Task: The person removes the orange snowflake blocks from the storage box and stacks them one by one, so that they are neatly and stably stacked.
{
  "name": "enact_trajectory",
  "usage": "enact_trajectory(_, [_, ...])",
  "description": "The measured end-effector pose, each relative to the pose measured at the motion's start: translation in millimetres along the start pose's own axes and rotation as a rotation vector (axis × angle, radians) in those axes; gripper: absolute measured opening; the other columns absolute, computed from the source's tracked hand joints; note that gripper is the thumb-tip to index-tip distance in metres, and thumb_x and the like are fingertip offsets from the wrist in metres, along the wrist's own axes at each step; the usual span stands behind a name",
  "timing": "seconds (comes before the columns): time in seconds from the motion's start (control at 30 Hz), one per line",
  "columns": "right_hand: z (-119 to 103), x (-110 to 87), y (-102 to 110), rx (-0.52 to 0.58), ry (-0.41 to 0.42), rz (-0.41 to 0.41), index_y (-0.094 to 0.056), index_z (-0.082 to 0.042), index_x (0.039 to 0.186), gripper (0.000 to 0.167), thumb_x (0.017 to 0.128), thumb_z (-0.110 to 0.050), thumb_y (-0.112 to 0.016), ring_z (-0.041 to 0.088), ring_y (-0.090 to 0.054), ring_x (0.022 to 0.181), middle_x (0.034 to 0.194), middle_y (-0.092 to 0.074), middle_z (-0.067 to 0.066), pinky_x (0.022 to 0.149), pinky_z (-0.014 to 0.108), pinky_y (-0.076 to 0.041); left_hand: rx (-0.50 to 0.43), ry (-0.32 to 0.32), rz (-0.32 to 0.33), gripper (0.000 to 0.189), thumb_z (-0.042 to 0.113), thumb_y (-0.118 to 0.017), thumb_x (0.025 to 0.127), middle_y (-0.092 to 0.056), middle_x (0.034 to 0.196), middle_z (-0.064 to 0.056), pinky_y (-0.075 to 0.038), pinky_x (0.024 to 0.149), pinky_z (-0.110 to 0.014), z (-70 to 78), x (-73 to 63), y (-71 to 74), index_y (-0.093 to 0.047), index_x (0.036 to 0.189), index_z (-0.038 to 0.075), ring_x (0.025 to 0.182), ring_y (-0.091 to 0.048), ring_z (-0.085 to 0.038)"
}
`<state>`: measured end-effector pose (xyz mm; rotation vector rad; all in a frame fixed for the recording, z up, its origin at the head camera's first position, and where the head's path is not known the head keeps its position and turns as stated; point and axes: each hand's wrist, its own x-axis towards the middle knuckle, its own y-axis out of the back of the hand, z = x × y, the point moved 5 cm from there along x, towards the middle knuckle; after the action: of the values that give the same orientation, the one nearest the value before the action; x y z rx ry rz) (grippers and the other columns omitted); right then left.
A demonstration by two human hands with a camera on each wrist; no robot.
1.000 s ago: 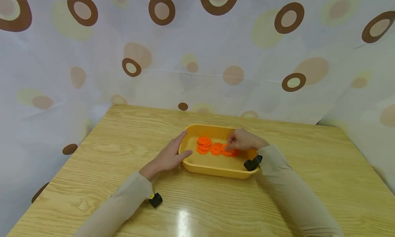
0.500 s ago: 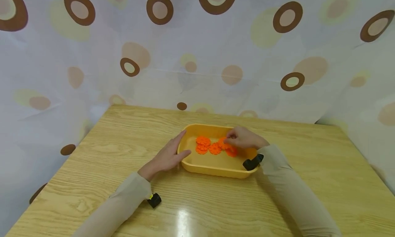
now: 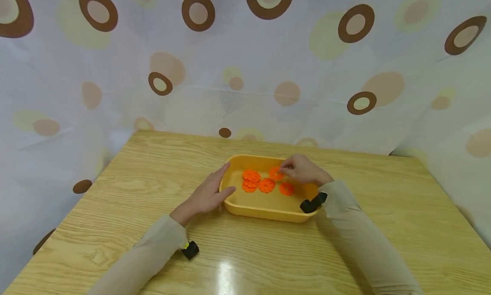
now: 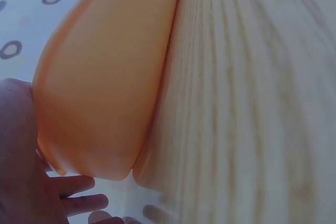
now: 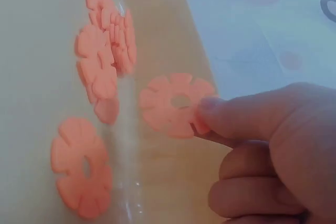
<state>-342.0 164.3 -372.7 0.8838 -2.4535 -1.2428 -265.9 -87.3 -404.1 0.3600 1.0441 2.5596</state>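
Observation:
An orange plastic flower-shaped disc (image 5: 176, 103) with a slotted edge and a centre hole is pinched between thumb and finger of my right hand (image 3: 301, 169). It is held up inside the yellow tray (image 3: 264, 212), near the far wall. Below it lies a single flower disc (image 3: 286, 189). Further left, several more discs (image 3: 251, 180) lie overlapping in a pile, with another disc (image 3: 266, 185) at its right side. My left hand (image 3: 207, 195) rests against the tray's left end, thumb over the rim. In the left wrist view its fingers (image 4: 84, 203) stretch out straight past the tray.
The tray stands on a wood-grain table (image 3: 172, 158). A white cloth (image 3: 230, 52) with brown and beige ovals hangs behind the table. A black wrist camera (image 3: 312, 203) on the right sleeve overlaps the tray's front right corner.
My right hand has lifted a disc from the right-hand group and moved it up and slightly left, leaving one disc lying alone. The left hand keeps its place on the tray.

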Motion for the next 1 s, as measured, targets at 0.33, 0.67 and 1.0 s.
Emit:
enact_trajectory(0.33, [-0.4, -8.9, 16.5, 0.049, -0.123, 0.135, -0.075, -0.002, 0.099, 0.024, 0.096, -0.020, -0.060, 0.008, -0.025, 0.044, 0.048, -0.038, -0.003, 0.048, 0.023, -0.028, -0.015, 0.000, 0.009, 0.072, 0.031, -0.051, 0.099, -0.025, 0.156, -0.021, -0.023, 0.115, -0.054, 1.5, -0.6, 0.0, -0.015, 0.154, 0.003, 0.141, -0.029, -0.041])
enact_trajectory(0.67, [8.3, -29.1, 25.7, 0.173, -0.207, 0.195, -0.071, -0.001, 0.094, 0.023, 0.096, -0.022, -0.060, 0.011, -0.031, 0.049, 0.055, -0.039, -0.004, 0.053, 0.026, -0.033, 0.016, 0.012, 0.003, 0.072, 0.031, -0.049, 0.100, -0.024, 0.156, -0.022, -0.023, 0.115, -0.056, 1.1, -1.7, -3.7, -0.012, 0.155, 0.005, 0.142, -0.025, -0.041])
enact_trajectory(1.0, [17.3, -46.7, 29.1, 0.282, -0.236, 0.202, -0.060, 0.002, 0.092, 0.030, 0.098, -0.027, -0.057, 0.013, -0.031, 0.056, 0.062, -0.039, -0.001, 0.057, 0.027, -0.032, 0.016, -0.003, 0.022, 0.071, 0.031, -0.050, 0.100, -0.025, 0.156, -0.022, -0.025, 0.113, -0.057, 1.9, -3.3, -3.7, -0.013, 0.155, 0.006, 0.141, -0.027, -0.042])
